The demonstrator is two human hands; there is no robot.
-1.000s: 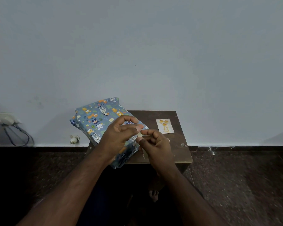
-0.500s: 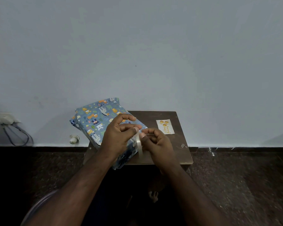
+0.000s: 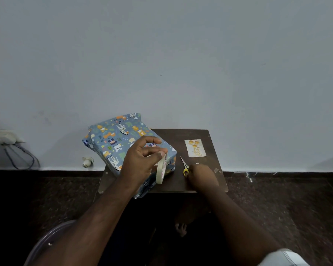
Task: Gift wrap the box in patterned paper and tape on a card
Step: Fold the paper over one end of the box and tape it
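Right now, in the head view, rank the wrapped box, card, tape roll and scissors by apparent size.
1. wrapped box
2. tape roll, raised nearer the camera, so unsure against the card
3. card
4. scissors, partly hidden by the right hand

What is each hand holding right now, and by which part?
The left hand pinches the tape roll at its top edge, roll hanging below. The right hand is on the scissors at their yellow handles; the grip itself is hidden.
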